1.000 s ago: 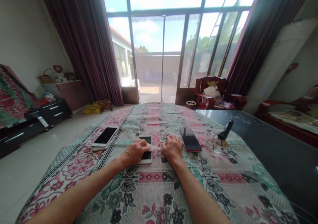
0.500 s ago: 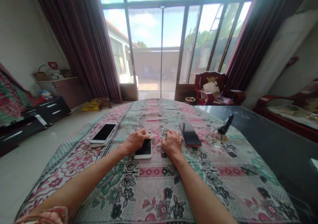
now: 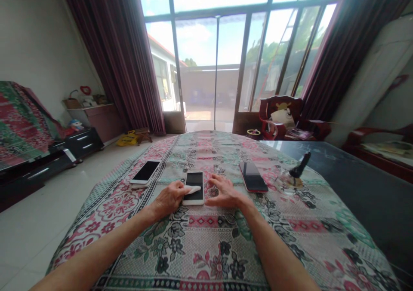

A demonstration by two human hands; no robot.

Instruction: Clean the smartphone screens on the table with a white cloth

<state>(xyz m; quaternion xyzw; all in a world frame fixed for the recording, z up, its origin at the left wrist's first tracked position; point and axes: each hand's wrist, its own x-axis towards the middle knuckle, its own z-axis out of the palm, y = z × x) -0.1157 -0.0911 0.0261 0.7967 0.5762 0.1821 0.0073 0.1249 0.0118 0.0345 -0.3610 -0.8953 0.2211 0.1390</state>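
Note:
A white-framed smartphone [image 3: 194, 179] lies face up on the patterned tablecloth, in front of me. My left hand [image 3: 171, 198] is at its left edge, fingers pinched on a small white tissue [image 3: 193, 190] that lies across the dark screen. Just right of the phone is my right hand [image 3: 225, 192], thumb and fingers spread apart with nothing between them. Further left, another white phone [image 3: 146, 173] rests on top of a pale flat thing. To the right lies a dark phone with a red edge [image 3: 253, 177].
A clear glass dish [image 3: 288, 183] with a black-handled object [image 3: 300, 165] stands at the right of the round table with its floral tablecloth [image 3: 206, 243]. A dark tabletop [image 3: 348, 175] adjoins on the right. Wooden chairs and glass doors are beyond.
My left hand has drawn back from the phone's upper part to its left side with the tissue. My right hand has opened its fingers beside the phone. The view has shifted slightly left.

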